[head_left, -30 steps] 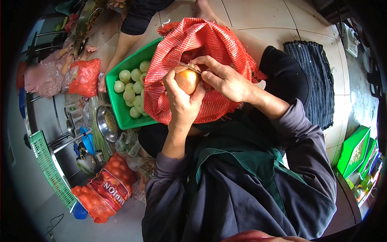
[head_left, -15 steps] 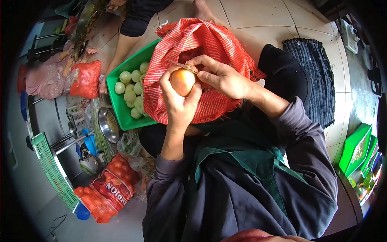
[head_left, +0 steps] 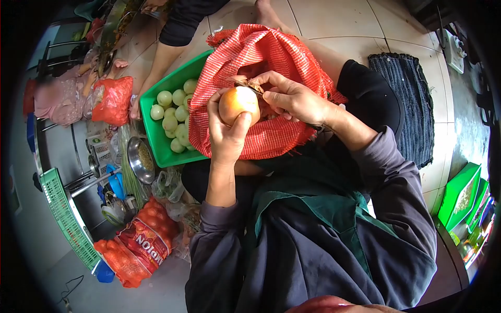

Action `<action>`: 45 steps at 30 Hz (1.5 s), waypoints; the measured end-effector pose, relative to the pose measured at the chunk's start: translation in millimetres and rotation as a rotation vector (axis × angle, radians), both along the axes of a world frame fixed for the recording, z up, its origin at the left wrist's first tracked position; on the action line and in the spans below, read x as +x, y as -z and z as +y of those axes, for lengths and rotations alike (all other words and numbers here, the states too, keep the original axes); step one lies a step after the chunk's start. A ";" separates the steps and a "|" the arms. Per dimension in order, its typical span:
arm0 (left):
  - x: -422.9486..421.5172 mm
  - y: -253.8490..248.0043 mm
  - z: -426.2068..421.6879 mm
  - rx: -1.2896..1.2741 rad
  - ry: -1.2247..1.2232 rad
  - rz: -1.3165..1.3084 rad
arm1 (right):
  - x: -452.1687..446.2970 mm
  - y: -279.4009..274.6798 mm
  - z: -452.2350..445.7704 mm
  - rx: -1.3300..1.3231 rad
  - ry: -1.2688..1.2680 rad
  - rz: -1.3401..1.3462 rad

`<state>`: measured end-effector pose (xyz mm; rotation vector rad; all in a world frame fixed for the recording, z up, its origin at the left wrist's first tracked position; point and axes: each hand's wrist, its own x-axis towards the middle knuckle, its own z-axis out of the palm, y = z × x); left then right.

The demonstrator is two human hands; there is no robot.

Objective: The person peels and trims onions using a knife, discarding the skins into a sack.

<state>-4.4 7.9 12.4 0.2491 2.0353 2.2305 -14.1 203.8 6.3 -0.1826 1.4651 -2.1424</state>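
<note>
An onion [head_left: 237,107] with golden-brown skin sits in my left hand [head_left: 225,136], fingers curled round its side and thumb across its front. My right hand [head_left: 298,99] is closed around a small knife, mostly hidden by the fingers, at the onion's upper right edge. Between thumb and forefinger it pinches a bit of dry onion skin [head_left: 255,86]. Both hands are over a red-and-white mesh sack [head_left: 271,44], open at the top, with brownish skins inside. Left of the sack, a green tub [head_left: 151,138] contains several peeled pale onions [head_left: 169,123].
A full red net bag of onions [head_left: 148,240] lies at lower left, near a metal bowl [head_left: 141,156] and a green plastic basket [head_left: 65,208]. Another person [head_left: 62,99] sits at upper left by a red bag [head_left: 112,99]. A dark woven mat [head_left: 402,104] lies at right.
The onion has turned slightly in my left hand, and the left thumb now lies across its front. My right hand has shifted a little to the right, with loose skin at its fingertips.
</note>
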 end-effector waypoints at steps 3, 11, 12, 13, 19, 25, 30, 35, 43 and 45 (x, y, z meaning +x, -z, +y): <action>0.2 -9.9 -0.1 0.211 0.083 -0.122 | 0.2 0.0 -0.3 0.083 0.037 -0.011; -4.9 20.6 -10.8 0.578 -0.012 -0.367 | -1.6 1.7 7.6 -0.002 0.021 0.107; -5.2 19.0 -10.3 0.484 -0.025 -0.375 | -0.7 1.9 5.6 -0.012 0.037 0.135; -5.6 16.9 -9.4 0.487 -0.006 -0.366 | -0.3 1.8 4.5 -0.022 0.054 0.163; -7.2 4.6 -7.9 0.536 0.107 -0.299 | -4.5 3.0 5.3 0.124 0.085 0.039; -5.2 -2.9 -13.6 0.706 0.117 -0.326 | -10.7 6.3 7.3 0.302 0.191 0.023; -8.4 -13.7 -14.8 0.630 0.100 -0.275 | -9.8 2.5 11.7 0.403 0.140 0.025; -10.8 12.0 -13.4 0.482 0.051 -0.222 | -6.5 7.6 10.7 0.368 0.128 0.134; -13.0 16.0 -4.4 0.130 -0.035 -0.095 | 2.6 -8.5 8.5 0.163 -0.021 0.326; -10.7 11.7 -1.6 0.171 0.002 -0.120 | 6.9 -2.1 0.2 0.287 0.094 0.576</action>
